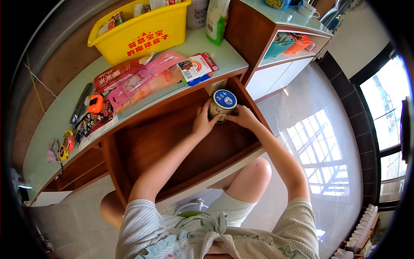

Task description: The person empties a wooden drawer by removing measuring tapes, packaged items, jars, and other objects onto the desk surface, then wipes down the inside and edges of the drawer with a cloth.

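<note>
From a single camera worn on the head, we look forward and steeply down through a wide, dark-cornered lens, close above the open drawer (148, 140), with the worktop (47, 129) on its far side.

A pale green countertop (233, 61) bore a yellow bin (140, 39) at its back, with a green-and-white bag (216, 23) just beside it. In front lay a red packet (114, 77), pink packaging (144, 78) and a white-and-red card pack (199, 67). Farther left lay an orange item (95, 104) and small loose pieces (87, 124), some near the counter's front edge.
</note>
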Available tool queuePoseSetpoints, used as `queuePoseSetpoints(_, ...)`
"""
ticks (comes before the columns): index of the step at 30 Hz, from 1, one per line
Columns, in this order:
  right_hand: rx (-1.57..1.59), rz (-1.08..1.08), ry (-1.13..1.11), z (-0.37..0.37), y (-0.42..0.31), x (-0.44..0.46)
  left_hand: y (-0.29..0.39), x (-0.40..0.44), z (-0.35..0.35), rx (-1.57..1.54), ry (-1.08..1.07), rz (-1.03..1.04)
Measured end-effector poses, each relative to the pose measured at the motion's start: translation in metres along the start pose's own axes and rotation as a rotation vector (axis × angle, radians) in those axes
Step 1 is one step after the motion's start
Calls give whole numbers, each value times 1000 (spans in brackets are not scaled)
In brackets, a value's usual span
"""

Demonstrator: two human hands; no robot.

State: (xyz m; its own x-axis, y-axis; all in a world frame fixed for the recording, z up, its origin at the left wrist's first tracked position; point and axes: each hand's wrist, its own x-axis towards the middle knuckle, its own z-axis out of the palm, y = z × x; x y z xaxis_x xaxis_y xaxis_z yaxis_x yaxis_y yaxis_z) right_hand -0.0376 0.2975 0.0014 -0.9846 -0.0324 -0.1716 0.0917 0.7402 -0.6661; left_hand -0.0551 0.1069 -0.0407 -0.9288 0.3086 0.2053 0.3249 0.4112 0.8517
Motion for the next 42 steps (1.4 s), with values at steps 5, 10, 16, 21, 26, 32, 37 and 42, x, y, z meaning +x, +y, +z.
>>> queuePoseSetpoints(5,171,-112,143,-26,-36,-31,39,-2,-18,-87,21,32)
queuePoseSetpoints(10,196,-149,283,-55,-56,-46,71,4,-19,-158,64,115)
queuePoseSetpoints(16,225,-138,401,-78,-74,-52,95,19,-18,-204,110,196)
queuePoseSetpoints(21,360,-171,511,-85,-78,-38,100,46,-19,-189,103,198)
queuePoseSetpoints(26,384,-219,575,-86,-75,-13,94,68,-10,-199,178,255)
queuePoseSetpoints(32,484,-237,566,-86,-68,11,92,75,-13,-233,173,314)
queuePoseSetpoints(37,530,-270,588,-86,-68,27,93,84,-12,-386,118,319)
queuePoseSetpoints(42,612,-239,634,-86,-67,45,93,89,-7,-315,131,386)
